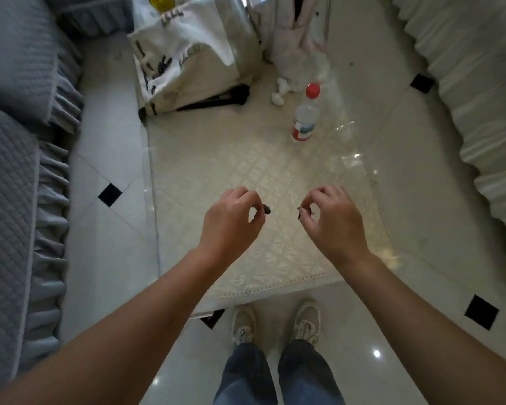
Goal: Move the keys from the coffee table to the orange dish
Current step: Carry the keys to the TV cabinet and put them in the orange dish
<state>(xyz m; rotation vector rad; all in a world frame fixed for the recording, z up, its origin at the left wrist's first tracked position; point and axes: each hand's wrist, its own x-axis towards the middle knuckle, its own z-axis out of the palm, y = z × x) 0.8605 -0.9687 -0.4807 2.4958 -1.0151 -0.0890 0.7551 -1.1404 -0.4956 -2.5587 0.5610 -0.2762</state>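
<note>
My left hand [231,220] is held over the near part of the coffee table [246,159], its fingertips pinched on a small dark key [265,210]. My right hand [333,217] is level with it to the right, pinching another small dark key [301,210]. The two keys sit a short gap apart, above the table's cream lace cover. No orange dish is in view.
A clear plastic bottle [304,118] with a red cap stands on the table's far right. A white printed bag [193,54] and crumpled tissue [279,92] lie at the far end. A grey quilted sofa [15,171] is left, a white covered seat [485,112] right.
</note>
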